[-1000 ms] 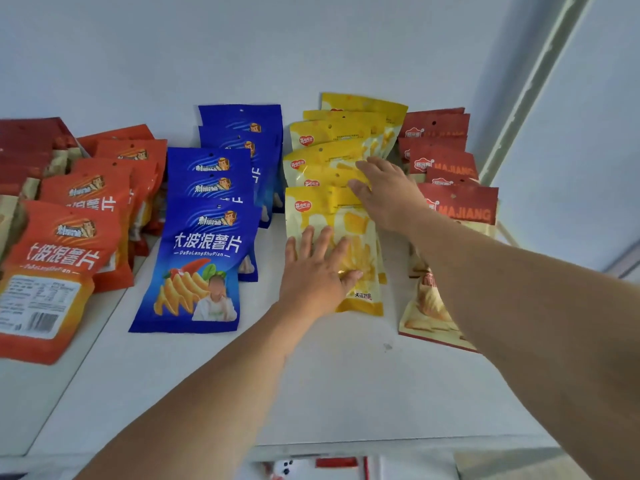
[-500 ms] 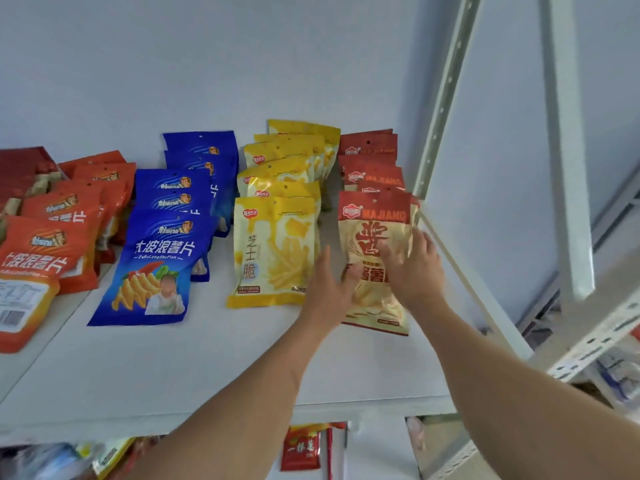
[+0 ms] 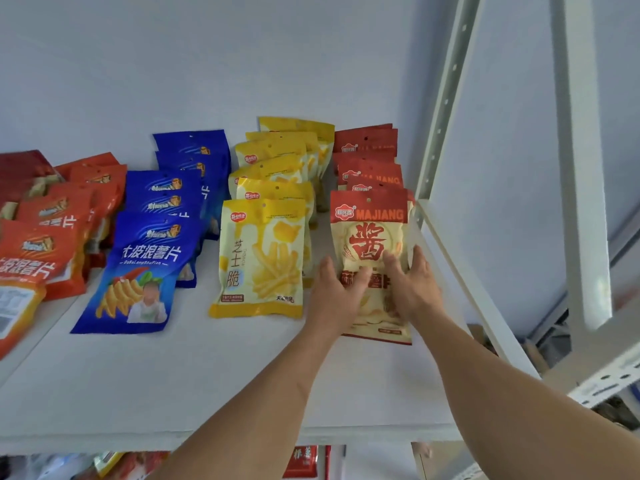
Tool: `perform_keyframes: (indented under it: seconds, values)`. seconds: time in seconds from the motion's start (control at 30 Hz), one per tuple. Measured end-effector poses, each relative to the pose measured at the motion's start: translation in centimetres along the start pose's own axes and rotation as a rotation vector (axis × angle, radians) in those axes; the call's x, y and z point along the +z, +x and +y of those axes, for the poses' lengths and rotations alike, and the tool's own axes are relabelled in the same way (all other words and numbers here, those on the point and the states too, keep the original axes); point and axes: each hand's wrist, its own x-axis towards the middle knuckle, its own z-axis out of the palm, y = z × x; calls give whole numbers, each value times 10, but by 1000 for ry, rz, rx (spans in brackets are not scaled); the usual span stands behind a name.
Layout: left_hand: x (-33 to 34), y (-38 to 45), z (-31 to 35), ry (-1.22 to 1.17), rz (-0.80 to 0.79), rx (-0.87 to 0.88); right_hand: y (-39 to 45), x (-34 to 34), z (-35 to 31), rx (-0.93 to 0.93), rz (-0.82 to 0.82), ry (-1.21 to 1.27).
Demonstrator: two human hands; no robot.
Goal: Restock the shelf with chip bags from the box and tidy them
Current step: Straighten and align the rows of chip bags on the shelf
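At the right end of the white shelf (image 3: 207,375) lies a row of red-and-cream MAJIANG chip bags; the front bag (image 3: 370,216) faces me. My left hand (image 3: 334,292) rests against its left edge with the thumb on its front. My right hand (image 3: 412,285) rests against its right edge, thumb also on the front. The fingers of both hands look fairly straight. To the left run rows of yellow bags (image 3: 259,258), blue bags (image 3: 145,271) and orange bags (image 3: 41,251), each overlapping toward the back wall. No box is in view.
A white perforated upright (image 3: 446,98) and a slanted side rail (image 3: 467,278) close off the shelf just right of the MAJIANG row. A second metal rack (image 3: 581,168) stands further right. Red packets (image 3: 301,462) show on the shelf below.
Both hands left the yellow bags and moved right onto the front MAJIANG bag, now flanking it. My view turned to the right, bringing the shelf upright into sight.
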Motion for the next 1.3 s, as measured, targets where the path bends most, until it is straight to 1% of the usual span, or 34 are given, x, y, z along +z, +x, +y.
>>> perform_keyframes:
  seconds: [0.07,0.17,0.23,0.27,0.33,0.47,0.57,0.67,0.77,0.87,0.93,1.03,1.1,1.13,1.17,1.2,1.23,1.27,1.3]
  values:
    - [-3,18,9,-99,6,-63,16,-4,-9,8,22,70]
    - [-10,47,20,-287,-7,-94,44,-12,-26,47,14,306]
    - [-11,60,25,-374,-57,-83,59,-15,-36,33,-45,462]
    - [-10,66,26,-416,-77,-65,67,-14,-39,20,-86,519]
    - [-8,72,25,-471,-115,-83,78,-10,-40,3,-144,601]
    - [-1,81,14,-523,-138,-99,89,-3,-34,-11,-188,627]
    - [-6,92,17,-576,-81,-130,100,-8,-33,-10,-197,709]
    - [-17,110,29,-596,-60,-155,113,-16,-40,2,-204,721]
    - [-28,125,47,-599,-87,-171,126,-20,-48,3,-285,738]
    - [-25,131,57,-570,-123,-120,130,-19,-56,8,-358,731]
    - [-21,133,54,-523,-96,-104,134,-16,-55,8,-349,708]
    - [-23,128,49,-486,-32,-89,140,-20,-55,1,-236,626]
    - [-25,116,47,-367,60,-8,143,-25,-62,0,-145,547]
    - [-24,106,44,-232,106,62,144,-29,-69,-13,-82,466]
    - [-23,90,41,-26,151,147,146,-31,-76,-54,-5,340]
    - [-21,71,38,206,199,277,148,-34,-84,-122,64,175]
    - [-17,53,33,408,221,449,151,-36,-92,-205,116,4]
    - [-10,38,25,563,205,606,155,-37,-100,-291,136,-158]
    - [-1,25,15,681,164,714,160,-36,-107,-366,115,-295]
